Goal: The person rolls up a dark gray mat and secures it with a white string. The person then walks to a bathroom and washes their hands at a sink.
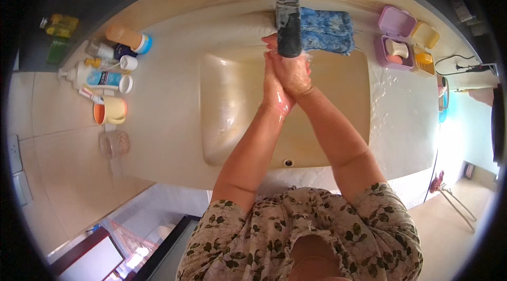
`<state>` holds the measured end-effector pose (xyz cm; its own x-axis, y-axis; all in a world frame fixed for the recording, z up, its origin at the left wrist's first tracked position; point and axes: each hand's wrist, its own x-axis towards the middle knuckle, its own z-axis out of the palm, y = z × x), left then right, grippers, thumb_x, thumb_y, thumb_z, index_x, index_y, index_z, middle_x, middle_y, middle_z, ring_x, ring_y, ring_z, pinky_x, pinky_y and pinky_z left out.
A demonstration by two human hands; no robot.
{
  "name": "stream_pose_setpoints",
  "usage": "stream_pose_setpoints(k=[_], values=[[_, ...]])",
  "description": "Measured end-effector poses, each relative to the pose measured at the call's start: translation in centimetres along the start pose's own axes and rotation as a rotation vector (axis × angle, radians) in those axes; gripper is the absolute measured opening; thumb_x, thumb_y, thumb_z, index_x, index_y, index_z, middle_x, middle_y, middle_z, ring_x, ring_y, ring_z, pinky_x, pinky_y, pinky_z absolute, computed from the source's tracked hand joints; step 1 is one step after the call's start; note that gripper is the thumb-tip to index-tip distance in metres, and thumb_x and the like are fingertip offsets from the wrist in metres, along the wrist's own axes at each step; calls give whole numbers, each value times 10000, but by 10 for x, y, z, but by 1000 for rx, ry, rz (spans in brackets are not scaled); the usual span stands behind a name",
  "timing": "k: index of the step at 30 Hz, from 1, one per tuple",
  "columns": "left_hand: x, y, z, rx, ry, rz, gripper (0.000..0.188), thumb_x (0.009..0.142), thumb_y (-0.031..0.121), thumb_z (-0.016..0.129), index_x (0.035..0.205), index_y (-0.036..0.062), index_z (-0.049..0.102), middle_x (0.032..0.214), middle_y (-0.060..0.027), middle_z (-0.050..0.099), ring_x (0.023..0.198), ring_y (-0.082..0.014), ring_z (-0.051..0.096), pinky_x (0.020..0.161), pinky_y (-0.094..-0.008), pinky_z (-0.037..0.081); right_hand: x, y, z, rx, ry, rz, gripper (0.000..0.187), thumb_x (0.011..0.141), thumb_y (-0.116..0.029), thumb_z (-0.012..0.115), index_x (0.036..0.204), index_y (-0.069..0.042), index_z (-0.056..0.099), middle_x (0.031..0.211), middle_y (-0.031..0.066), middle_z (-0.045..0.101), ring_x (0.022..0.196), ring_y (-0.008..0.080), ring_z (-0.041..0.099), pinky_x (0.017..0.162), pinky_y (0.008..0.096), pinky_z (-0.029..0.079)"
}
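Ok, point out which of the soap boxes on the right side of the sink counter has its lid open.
The purple soap box, beside the blue cloth: its lid stands up and a bar shows inside. The yellow box behind it looks shut.

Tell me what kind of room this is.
Most likely a home bathroom. Both hands, left hand and right hand, are pressed together under a tap over a basin, with toiletry bottles and a soap box on the counter.
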<state>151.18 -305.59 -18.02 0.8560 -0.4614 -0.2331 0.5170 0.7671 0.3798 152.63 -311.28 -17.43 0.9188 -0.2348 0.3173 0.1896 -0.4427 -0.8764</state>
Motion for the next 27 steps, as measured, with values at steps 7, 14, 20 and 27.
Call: stream_pose_setpoints(k=[7,14,20,27], values=[[12,13,-23,218,-11,-75,373,802,269,629,1054,19,512,955,-129,587,837,-219,587,782,-354,487,-24,36,33,388,50,86,173,822,-99,535,911,-104,683,1062,107,631,913,262,599,786,357,477],[18,49,-32,297,-340,-70,220,791,226,597,909,46,553,835,-80,575,787,-190,569,754,-327,468,-34,-26,15,1582,57,533,285,834,16,463,1117,8,498,1017,67,569,971,169,555,857,267,439],[18,35,-28,190,-73,-45,189,832,258,543,783,77,521,708,-33,513,666,-175,517,675,-317,441,-44,-1,15,454,-41,308,223,827,-47,592,1047,-83,604,1065,78,601,933,215,591,778,266,477],[13,29,-19,62,150,-9,368,947,382,450,1098,61,543,1062,-62,585,968,-190,554,877,-363,432,-8,20,-24,-131,-156,-289,230,772,-44,632,995,-92,608,987,122,624,810,261,617,675,317,511]])
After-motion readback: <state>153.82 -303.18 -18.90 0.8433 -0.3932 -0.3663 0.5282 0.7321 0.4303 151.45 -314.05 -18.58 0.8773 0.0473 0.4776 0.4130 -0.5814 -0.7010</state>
